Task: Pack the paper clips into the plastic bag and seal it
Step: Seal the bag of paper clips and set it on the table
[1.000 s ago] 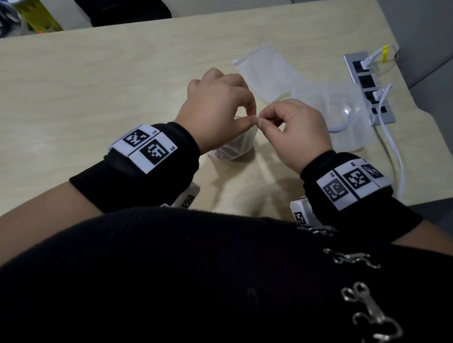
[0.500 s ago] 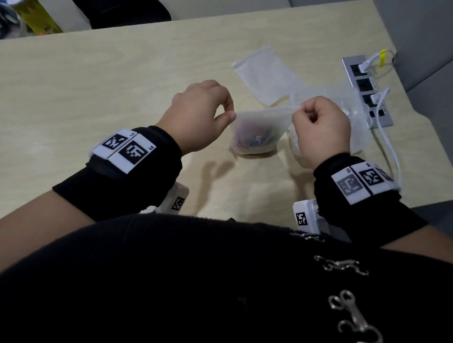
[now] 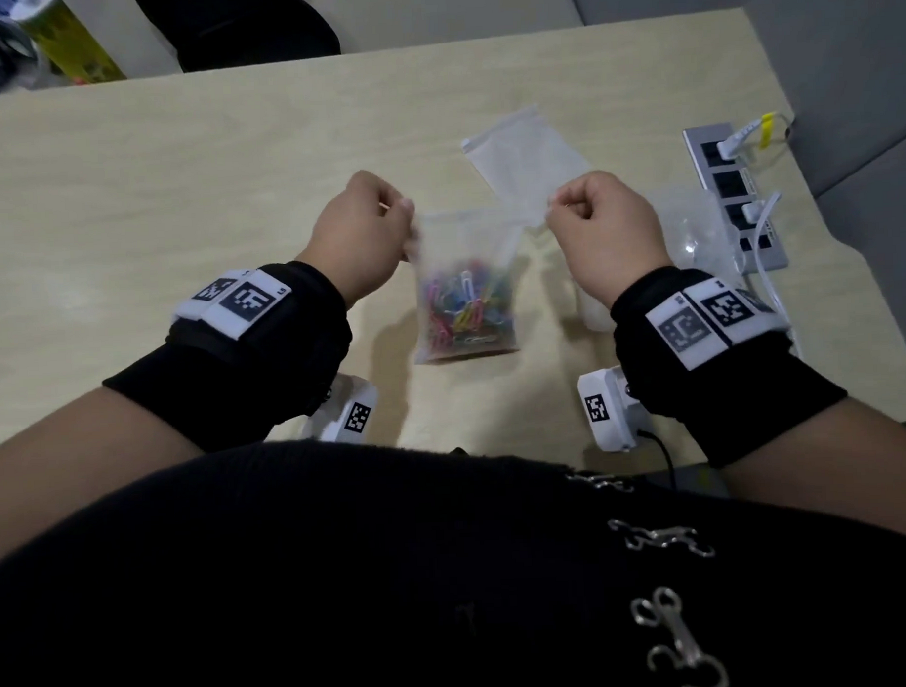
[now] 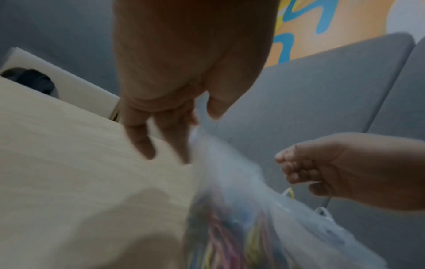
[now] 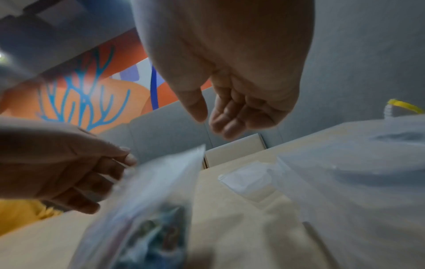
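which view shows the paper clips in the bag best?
Head view: the paper clips are sharp, coloured, piled at the bottom of the plastic bag, which the left hand pinches by a top corner. Both wrist views show only blurred colour streaks through the bag.

No legible text; only black-and-white square code markers [image 3: 247, 300] on wristbands [image 3: 266, 344].
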Motion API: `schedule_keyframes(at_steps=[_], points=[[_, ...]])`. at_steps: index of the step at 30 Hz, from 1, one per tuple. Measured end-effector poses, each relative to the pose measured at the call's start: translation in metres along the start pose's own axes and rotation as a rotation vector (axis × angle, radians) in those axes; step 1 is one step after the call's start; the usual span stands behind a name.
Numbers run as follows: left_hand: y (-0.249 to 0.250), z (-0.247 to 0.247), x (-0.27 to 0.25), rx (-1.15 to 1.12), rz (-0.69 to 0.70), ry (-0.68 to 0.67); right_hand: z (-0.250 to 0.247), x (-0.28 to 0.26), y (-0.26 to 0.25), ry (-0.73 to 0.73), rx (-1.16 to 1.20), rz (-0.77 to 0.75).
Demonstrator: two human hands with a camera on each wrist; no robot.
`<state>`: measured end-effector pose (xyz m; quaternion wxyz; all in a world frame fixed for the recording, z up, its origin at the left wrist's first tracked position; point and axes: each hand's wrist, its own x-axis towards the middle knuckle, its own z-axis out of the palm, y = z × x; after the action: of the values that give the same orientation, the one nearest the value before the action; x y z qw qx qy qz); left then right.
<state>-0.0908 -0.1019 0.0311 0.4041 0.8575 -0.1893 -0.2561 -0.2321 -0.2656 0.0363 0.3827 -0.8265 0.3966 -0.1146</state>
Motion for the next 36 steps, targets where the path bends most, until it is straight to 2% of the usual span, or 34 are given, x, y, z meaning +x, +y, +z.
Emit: schedule_keyframes(at_steps=[2, 3, 5, 8, 10, 13, 17, 20, 24, 26, 29, 32, 34, 36], points=[[-0.011, -0.002, 0.008, 0.233, -0.023, -0.036, 0.003, 0.011, 0.004, -0.105, -0.239, -0.031], [-0.014, -0.001, 0.009, 0.34, 0.013, -0.081, 0.004, 0.016, 0.005, -0.15, -0.38, -0.059], [-0.018, 0.004, 0.006, 0.466, 0.15, -0.205, 0.009, 0.025, 0.008, -0.215, -0.636, -0.114], [-0.024, 0.019, -0.001, 0.598, 0.354, -0.404, 0.019, 0.039, 0.012, -0.318, -0.876, -0.157], [-0.029, 0.03, -0.005, 0.754, 0.415, -0.497, 0.025, 0.046, 0.015, -0.438, -1.001, -0.157], [-0.035, 0.04, -0.012, 1.017, 0.389, -0.594, 0.032, 0.051, 0.014, -0.59, -1.136, -0.149], [-0.035, 0.047, -0.017, 1.109, 0.352, -0.632, 0.038, 0.052, 0.017, -0.634, -1.144, -0.141], [-0.035, 0.049, -0.017, 1.117, 0.326, -0.647, 0.037, 0.047, 0.021, -0.58, -1.028, -0.164], [-0.028, 0.051, -0.014, 1.093, 0.267, -0.684, 0.028, 0.032, 0.02, -0.37, -0.774, -0.298], [-0.021, 0.049, -0.009, 0.994, 0.247, -0.675, 0.024, 0.019, 0.02, -0.284, -0.708, -0.362], [0.002, 0.044, -0.008, 0.565, 0.222, -0.483, 0.017, -0.007, 0.024, -0.22, -0.647, -0.441], [0.022, 0.044, -0.007, 0.188, 0.072, -0.286, 0.013, -0.031, 0.035, -0.223, -0.598, -0.53], [0.028, 0.047, -0.005, 0.123, 0.04, -0.203, 0.011, -0.045, 0.044, -0.233, -0.56, -0.621], [0.027, 0.052, -0.001, 0.149, 0.052, -0.134, 0.009, -0.054, 0.051, -0.248, -0.54, -0.717]])
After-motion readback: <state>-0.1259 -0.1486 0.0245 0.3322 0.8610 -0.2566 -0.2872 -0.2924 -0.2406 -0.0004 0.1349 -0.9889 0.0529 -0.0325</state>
